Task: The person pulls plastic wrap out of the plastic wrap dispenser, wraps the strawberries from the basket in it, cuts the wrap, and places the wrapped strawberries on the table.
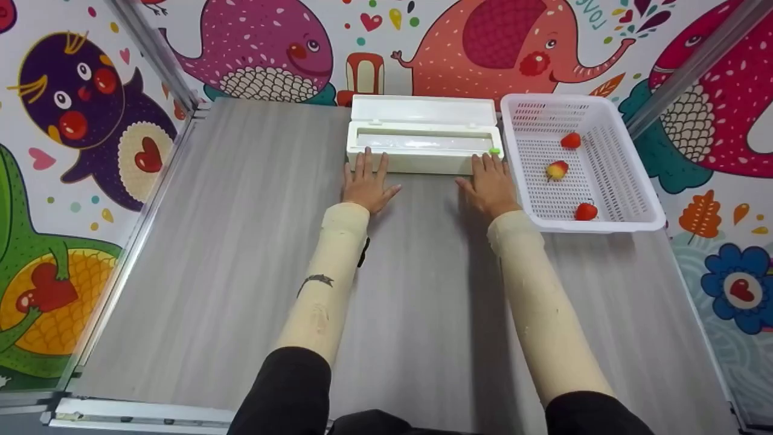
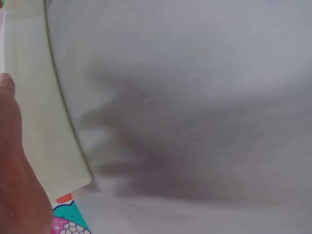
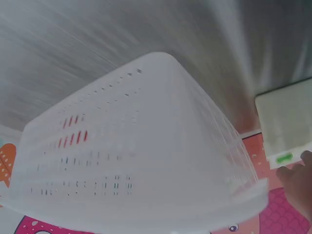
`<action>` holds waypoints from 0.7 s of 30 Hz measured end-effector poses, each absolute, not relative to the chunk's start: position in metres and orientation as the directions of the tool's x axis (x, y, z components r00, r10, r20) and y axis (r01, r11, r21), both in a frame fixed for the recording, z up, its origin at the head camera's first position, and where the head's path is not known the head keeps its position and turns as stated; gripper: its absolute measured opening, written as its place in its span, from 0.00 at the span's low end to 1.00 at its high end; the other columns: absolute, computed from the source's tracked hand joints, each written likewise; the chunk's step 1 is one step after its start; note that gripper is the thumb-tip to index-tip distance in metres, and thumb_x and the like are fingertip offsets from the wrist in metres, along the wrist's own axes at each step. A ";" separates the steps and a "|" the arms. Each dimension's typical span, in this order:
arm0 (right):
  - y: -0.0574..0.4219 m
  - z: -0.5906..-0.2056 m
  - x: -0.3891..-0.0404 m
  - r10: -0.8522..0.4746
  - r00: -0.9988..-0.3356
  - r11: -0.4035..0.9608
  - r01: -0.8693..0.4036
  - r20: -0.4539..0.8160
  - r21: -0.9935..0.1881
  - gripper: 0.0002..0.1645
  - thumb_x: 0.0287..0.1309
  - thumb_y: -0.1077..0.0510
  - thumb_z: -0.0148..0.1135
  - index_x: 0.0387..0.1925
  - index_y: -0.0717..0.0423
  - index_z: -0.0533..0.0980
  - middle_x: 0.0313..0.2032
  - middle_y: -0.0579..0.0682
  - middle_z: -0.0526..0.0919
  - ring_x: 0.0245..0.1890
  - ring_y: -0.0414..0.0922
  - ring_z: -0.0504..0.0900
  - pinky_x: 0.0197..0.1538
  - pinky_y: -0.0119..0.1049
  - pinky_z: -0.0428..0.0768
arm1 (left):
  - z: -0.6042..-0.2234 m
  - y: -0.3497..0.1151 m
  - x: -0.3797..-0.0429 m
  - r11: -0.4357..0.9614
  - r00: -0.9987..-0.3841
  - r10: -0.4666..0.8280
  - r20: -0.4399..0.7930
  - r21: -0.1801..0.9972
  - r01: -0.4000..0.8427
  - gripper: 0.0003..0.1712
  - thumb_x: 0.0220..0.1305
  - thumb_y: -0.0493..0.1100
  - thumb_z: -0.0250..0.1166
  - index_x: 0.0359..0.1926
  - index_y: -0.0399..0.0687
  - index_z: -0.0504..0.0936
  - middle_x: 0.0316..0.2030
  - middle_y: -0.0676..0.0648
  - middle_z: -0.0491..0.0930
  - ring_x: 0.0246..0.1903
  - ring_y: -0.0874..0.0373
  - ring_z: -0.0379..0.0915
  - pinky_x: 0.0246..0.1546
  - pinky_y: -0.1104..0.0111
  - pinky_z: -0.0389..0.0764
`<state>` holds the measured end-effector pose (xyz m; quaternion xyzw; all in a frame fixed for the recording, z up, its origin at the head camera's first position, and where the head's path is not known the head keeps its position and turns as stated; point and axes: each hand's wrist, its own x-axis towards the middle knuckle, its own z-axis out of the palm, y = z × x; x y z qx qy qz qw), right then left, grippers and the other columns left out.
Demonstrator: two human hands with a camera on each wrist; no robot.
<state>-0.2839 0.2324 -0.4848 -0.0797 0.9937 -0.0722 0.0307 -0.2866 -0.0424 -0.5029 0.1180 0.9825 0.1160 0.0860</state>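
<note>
A long white box (image 1: 426,164), which looks like a cling film dispenser, stands at the back of the table with its lid (image 1: 423,112) raised. Inside its slot lies a shiny, film-like strip (image 1: 423,142). My left hand (image 1: 366,184), fingers straight and spread, has its fingertips at the front edge near the left end. At the right end, my right hand (image 1: 490,187) reaches the same edge with extended fingers, just below a small green slider (image 1: 495,151). The left wrist view shows the box's plain front (image 2: 39,97). Neither hand grips anything.
Right beside the box and my right hand stands a white perforated basket (image 1: 649,181). It holds two red strawberry-like fruits (image 1: 586,211) and a yellow-red fruit (image 1: 557,170). Cartoon-printed walls (image 1: 374,60) and metal posts (image 1: 154,54) border the grey table (image 1: 241,241).
</note>
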 end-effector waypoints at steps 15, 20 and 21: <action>0.251 -0.449 -0.318 -0.176 -0.980 0.983 -0.180 0.095 -0.037 0.14 0.59 0.61 0.55 0.44 0.68 0.73 0.46 0.66 0.79 0.50 0.62 0.76 0.51 0.57 0.75 | -0.466 -0.042 -0.317 0.943 -0.941 0.288 -0.179 0.223 0.246 0.39 0.69 0.58 0.50 0.74 0.50 0.49 0.74 0.37 0.48 0.74 0.44 0.44 0.72 0.50 0.52; 0.244 -0.451 -0.327 -0.212 -0.976 0.976 -0.210 -0.040 -0.049 0.22 0.60 0.62 0.51 0.55 0.68 0.68 0.57 0.67 0.73 0.62 0.62 0.69 0.64 0.57 0.65 | -0.470 -0.044 -0.322 0.946 -0.941 0.294 -0.171 0.191 0.261 0.39 0.69 0.58 0.51 0.74 0.52 0.49 0.73 0.37 0.50 0.73 0.44 0.46 0.71 0.50 0.53; 0.242 -0.452 -0.327 -0.215 -0.973 0.976 -0.211 -0.079 -0.052 0.26 0.61 0.61 0.50 0.59 0.68 0.65 0.61 0.67 0.70 0.65 0.62 0.65 0.67 0.59 0.60 | -0.471 -0.045 -0.322 0.948 -0.940 0.292 -0.174 0.184 0.261 0.38 0.69 0.58 0.51 0.74 0.52 0.49 0.73 0.37 0.50 0.73 0.44 0.46 0.72 0.51 0.52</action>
